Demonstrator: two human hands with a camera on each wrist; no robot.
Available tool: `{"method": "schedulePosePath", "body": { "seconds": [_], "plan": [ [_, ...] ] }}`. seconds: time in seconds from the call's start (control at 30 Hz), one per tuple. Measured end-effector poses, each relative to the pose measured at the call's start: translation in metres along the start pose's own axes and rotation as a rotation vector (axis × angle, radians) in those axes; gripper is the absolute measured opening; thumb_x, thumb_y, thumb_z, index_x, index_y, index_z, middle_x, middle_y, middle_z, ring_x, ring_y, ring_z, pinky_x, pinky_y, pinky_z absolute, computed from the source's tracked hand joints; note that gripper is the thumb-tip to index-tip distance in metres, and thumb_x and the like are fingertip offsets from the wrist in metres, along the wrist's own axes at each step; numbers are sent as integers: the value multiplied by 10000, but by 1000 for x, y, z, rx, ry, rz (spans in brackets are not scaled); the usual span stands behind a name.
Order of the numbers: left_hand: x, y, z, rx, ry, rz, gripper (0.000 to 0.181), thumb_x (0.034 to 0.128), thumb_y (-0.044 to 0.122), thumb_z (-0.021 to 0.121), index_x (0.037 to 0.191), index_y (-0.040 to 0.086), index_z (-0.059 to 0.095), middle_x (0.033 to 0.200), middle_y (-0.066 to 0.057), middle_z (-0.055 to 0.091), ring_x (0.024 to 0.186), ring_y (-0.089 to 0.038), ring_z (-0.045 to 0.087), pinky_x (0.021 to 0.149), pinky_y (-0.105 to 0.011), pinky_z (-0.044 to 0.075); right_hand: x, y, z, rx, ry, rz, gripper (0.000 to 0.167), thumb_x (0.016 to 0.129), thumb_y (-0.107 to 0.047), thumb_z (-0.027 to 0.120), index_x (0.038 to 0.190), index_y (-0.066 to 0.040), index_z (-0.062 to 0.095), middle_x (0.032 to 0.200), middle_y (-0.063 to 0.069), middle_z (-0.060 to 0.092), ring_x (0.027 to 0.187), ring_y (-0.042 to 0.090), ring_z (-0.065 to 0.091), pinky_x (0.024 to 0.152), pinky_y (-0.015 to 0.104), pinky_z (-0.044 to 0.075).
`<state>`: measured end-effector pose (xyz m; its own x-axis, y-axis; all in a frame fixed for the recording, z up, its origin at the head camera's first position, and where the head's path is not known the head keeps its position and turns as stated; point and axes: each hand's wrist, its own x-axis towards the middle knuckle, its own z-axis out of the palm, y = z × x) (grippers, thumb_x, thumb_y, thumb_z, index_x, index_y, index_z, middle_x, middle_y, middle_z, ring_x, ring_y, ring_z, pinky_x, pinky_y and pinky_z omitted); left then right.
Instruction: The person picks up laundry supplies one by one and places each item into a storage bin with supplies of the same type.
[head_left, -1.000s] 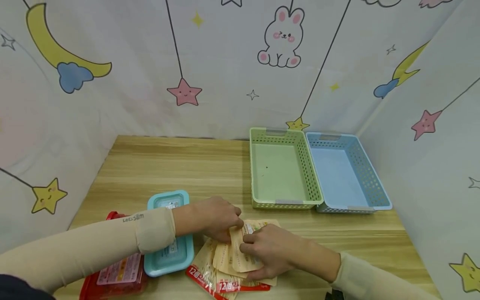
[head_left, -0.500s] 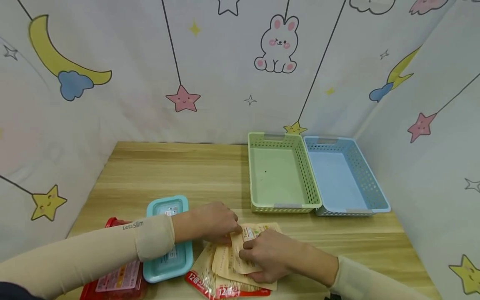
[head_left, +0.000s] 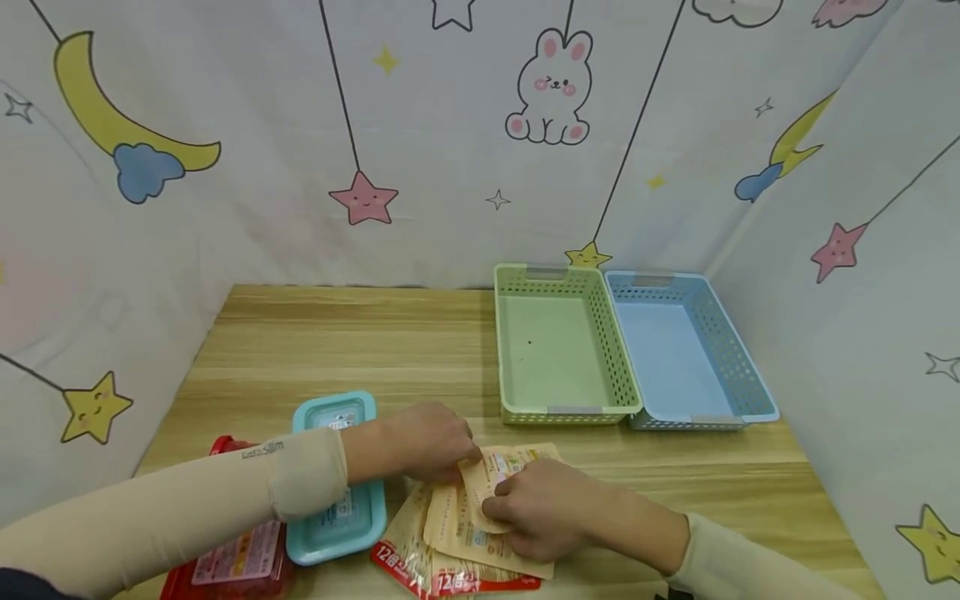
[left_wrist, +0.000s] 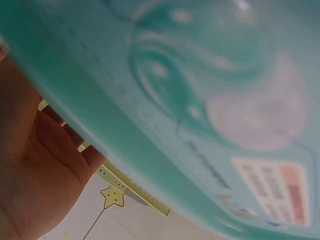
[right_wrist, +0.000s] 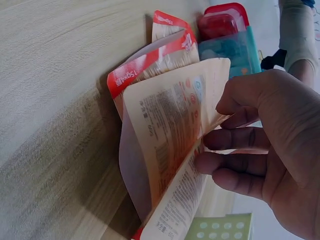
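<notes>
Several cream pouches with printed text lie fanned in a pile on the table; two with red edges [head_left: 457, 581] are at the bottom. The left hand [head_left: 429, 443] has its fingers on the far end of the top pouch [head_left: 484, 502]. From the other side the right hand [head_left: 551, 510] pinches the same pouch. In the right wrist view, the right hand [right_wrist: 270, 145] has its thumb and curled fingers at the edge of a cream pouch [right_wrist: 165, 120]. The left wrist view shows part of the left hand [left_wrist: 45, 160], its fingertips hidden behind a turquoise lid.
A turquoise-lidded box [head_left: 337, 533] lies under the left forearm, with a red container [head_left: 240, 562] to its left. A green basket [head_left: 558, 358] and a blue basket [head_left: 678, 358] stand side by side at the back right. A patterned cloth [head_left: 300, 125] hangs behind the table.
The right hand has shifted slightly, and the near end of the top pouch is folded up, baring more print on the pouch below. The left hand holds nearly the same place.
</notes>
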<state>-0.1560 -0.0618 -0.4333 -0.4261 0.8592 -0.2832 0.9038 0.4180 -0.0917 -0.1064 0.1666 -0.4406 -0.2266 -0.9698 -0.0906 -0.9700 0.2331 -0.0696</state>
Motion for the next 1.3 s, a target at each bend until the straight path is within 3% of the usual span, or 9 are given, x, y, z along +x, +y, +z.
{"method": "schedulePosePath", "body": {
  "seconds": [0.2, 0.4, 0.53, 0.63, 0.87, 1.0, 1.17, 1.3],
  "plan": [
    [-1, -4, -4, 17, 22, 0, 197, 941, 410, 807, 1070, 268, 762, 919, 72, 716, 752, -127, 680, 663, -317, 575, -6, 4, -6, 80, 27, 9, 181, 887, -241, 738, 893, -224, 558, 721, -164, 454, 561, -4, 327, 481, 175, 292],
    [-3, -7, -6, -35, 54, 12, 131, 924, 337, 825, 1008, 264, 756, 890, 75, 717, 757, -116, 680, 662, -309, 575, -11, 10, -13, 203, 90, 40, 238, 833, -185, 727, 827, -225, 492, 701, -175, 387, 563, -34, 297, 484, 144, 247],
    [-3, -12, -6, -102, 38, 18, 132, 971, 304, 775, 1099, 275, 781, 950, 64, 748, 819, -121, 704, 692, -299, 584, -15, 15, -19, 294, 129, 65, 228, 813, -159, 711, 818, -221, 491, 689, -170, 393, 582, -57, 292, 511, 123, 238],
    [-2, -17, -5, -130, 60, 34, 172, 1009, 286, 737, 1172, 275, 792, 984, 66, 761, 850, -119, 718, 703, -294, 587, -18, 18, -23, 325, 155, 86, 213, 813, -151, 702, 823, -222, 502, 676, -154, 450, 582, -68, 314, 517, 112, 258],
    [-3, -22, -9, -132, 164, 50, 100, 1014, 240, 726, 1059, 229, 815, 888, 86, 720, 790, -89, 693, 685, -276, 579, -24, 23, -32, 323, 195, 133, 210, 838, -164, 699, 840, -234, 501, 701, -133, 516, 585, -72, 370, 505, 100, 306],
    [-4, -22, -11, -117, 166, 33, 102, 1035, 237, 698, 1001, 214, 791, 860, 78, 688, 767, -100, 680, 666, -295, 580, -27, 24, -33, 322, 218, 144, 214, 845, -158, 691, 820, -238, 495, 689, -110, 533, 578, -74, 360, 502, 97, 302],
    [-5, -23, -12, -143, 154, 25, 115, 1048, 221, 680, 1002, 204, 784, 880, 66, 698, 765, -107, 679, 662, -306, 585, -29, 26, -34, 293, 234, 162, 237, 864, -151, 686, 805, -252, 480, 685, -176, 434, 564, -72, 315, 496, 101, 267],
    [-5, -26, -13, -144, 192, 19, 112, 1047, 227, 692, 995, 196, 786, 885, 60, 730, 777, -117, 701, 675, -310, 594, -31, 30, -39, 259, 253, 168, 249, 888, -125, 680, 796, -247, 483, 673, -190, 391, 553, -65, 299, 493, 115, 263]
  ]
}}
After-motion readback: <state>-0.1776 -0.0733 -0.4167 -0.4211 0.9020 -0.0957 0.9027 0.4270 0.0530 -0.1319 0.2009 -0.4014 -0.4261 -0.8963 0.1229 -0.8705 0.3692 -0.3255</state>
